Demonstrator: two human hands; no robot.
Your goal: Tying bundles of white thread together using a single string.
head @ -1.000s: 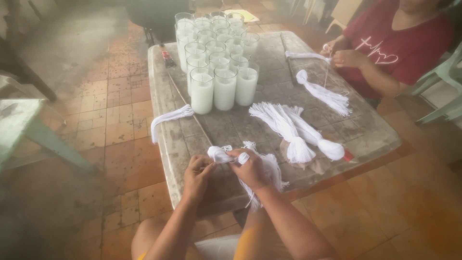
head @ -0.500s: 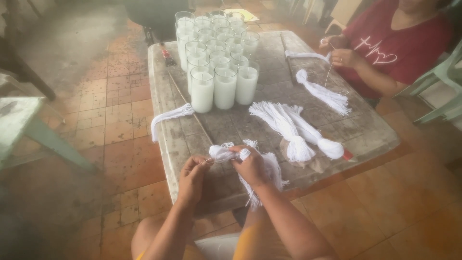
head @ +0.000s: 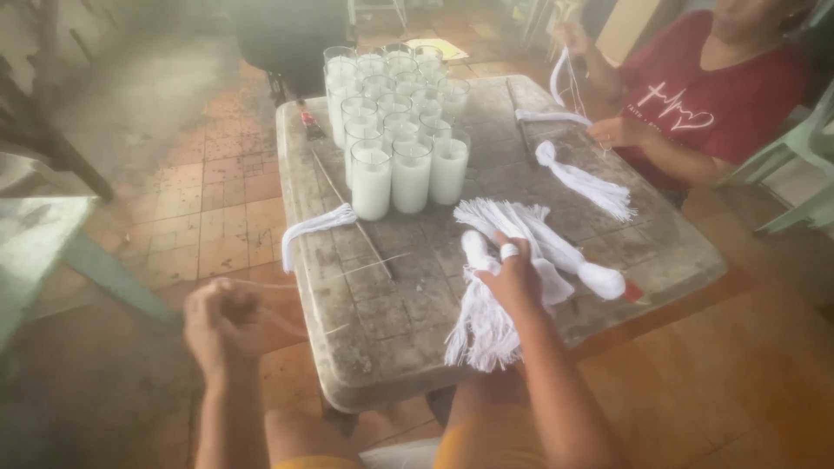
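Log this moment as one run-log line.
left hand: closed, pulling a thin strand | right hand: pressing white string bundle | table: glass candles

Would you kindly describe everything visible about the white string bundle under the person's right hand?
The white string bundle looks like soft cotton strands gathered together, with a loose fringed end hanging over the near edge of the grey table. It lies flat, just in front of two other tied bundles. The right hand, one finger wrapped in white, presses on its upper part. A thin strand appears to run from it toward the raised, closed left hand.
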